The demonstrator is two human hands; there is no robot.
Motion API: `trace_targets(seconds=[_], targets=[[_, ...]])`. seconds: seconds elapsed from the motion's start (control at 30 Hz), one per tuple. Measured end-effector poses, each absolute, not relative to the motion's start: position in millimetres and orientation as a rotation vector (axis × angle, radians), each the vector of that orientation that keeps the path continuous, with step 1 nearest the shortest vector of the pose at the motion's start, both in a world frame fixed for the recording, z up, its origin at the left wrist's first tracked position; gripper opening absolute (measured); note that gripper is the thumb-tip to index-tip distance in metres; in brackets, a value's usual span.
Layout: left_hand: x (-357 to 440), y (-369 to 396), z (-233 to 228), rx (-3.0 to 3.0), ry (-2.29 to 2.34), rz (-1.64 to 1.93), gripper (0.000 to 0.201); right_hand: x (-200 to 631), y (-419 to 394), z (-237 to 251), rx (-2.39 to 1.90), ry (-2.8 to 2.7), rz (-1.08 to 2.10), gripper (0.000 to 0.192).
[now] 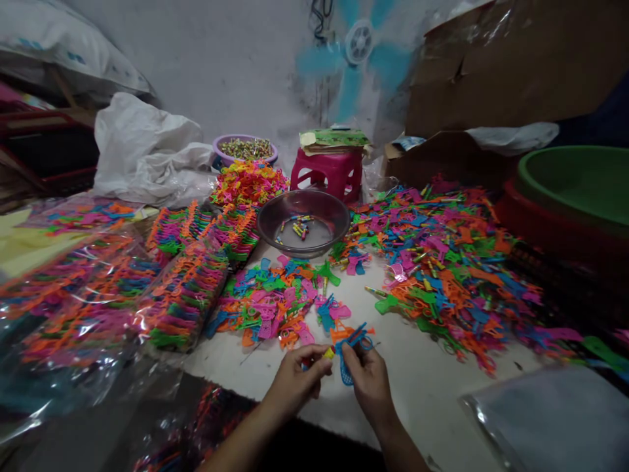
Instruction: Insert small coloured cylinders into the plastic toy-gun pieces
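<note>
Between the fingers of my left hand [299,377] is a small tube [329,353] with a yellow end; red shows by the fingers, and the rest of it is covered. My right hand [369,383] pinches a blue plastic toy gun [346,373], its grip pointing down. The two hands are close together over the table's front part, a small gap between tube and gun. Just beyond the right fingers lies an orange toy gun [339,333]. A loose pile of colourful toy guns [275,301] spreads ahead of my hands.
A metal bowl [265,237] holds several small patterned tubes. Right of it lies a large heap of toy guns [437,262]. Packed plastic bags [184,288] fill the left. A pink stool [327,172], a purple basin [219,149] and a running fan [358,42] stand behind.
</note>
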State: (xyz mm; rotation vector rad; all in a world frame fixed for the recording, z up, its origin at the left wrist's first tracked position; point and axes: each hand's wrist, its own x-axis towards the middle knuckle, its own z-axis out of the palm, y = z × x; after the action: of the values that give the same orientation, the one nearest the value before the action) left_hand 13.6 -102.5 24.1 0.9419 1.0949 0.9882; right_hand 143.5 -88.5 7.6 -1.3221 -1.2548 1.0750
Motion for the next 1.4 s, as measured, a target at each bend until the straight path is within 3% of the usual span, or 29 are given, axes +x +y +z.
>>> trace_targets(seconds=[0.17, 0.37, 0.43, 0.53, 0.6, 0.8, 1.03, 1.17, 1.33, 1.4], targets=[[20, -104, 24, 0.952, 1.114, 0.956, 0.034, 150, -82, 13, -1.276, -1.122, 1.226, 0.028], [19, -94, 23, 0.158, 0.932, 0.987, 0.030, 209, -31, 16, -1.143, -0.537, 1.131, 0.039], [16, -91, 24, -0.039, 0.860, 0.972, 0.043, 214, -19, 4, -1.308, -0.781, 1.139, 0.038], [14, -89, 27, -0.126, 0.884, 1.002, 0.060, 197, -12, -20, -1.522, -1.463, 0.831, 0.033], [13, -89, 29, -0.113, 0.901, 1.026, 0.056, 181, -9, -31, -1.524, -1.717, 0.653, 0.031], [-1, -89, 23, -0.131, 0.826, 1.050, 0.020, 172, -11, -31, -1.660, -1.974, 0.508, 0.017], [10, -88, 12, -0.117, 0.829, 0.936, 0.033, 196, -25, -12, -1.927, -1.904, 0.497, 0.012], [15, -86, 15, -0.128, 0.790, 0.915, 0.024, 198, -30, -3, -1.900, -1.636, 0.676, 0.011], [10, -88, 16, -0.009, 0.732, 0.930, 0.035, 177, -50, 4, -1.398, -1.321, 1.320, 0.029], [9, -90, 17, 0.054, 0.715, 0.954, 0.031, 164, -61, 5, -1.264, -1.305, 1.416, 0.032]])
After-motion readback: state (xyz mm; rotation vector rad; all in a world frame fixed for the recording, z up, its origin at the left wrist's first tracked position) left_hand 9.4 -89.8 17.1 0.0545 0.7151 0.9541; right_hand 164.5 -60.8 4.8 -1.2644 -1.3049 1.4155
